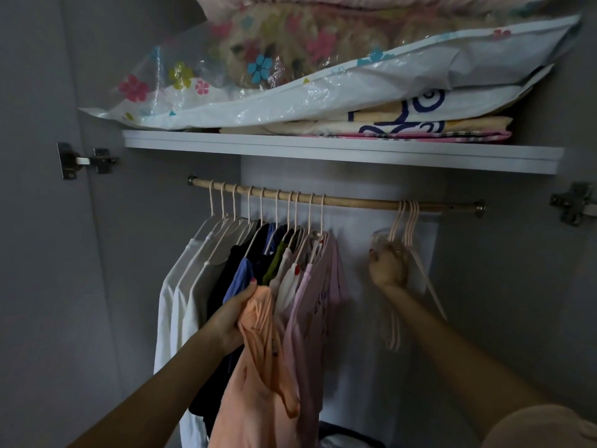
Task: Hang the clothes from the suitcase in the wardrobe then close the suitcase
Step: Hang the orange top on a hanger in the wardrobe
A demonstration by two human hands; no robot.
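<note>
Gripping the peach top bunched in our left hand below the hung clothes, we curl our right hand fingers round an empty hanger near the rail's right end to dress it.

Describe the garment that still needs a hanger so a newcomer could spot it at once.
Start at the wooden rail under the white shelf and drop to the row of hung clothes at its left. In front of that row, the left hand grips a peach-orange top. Unlike its neighbours, it is bunched up, on no hanger, and the only orange piece.
</note>
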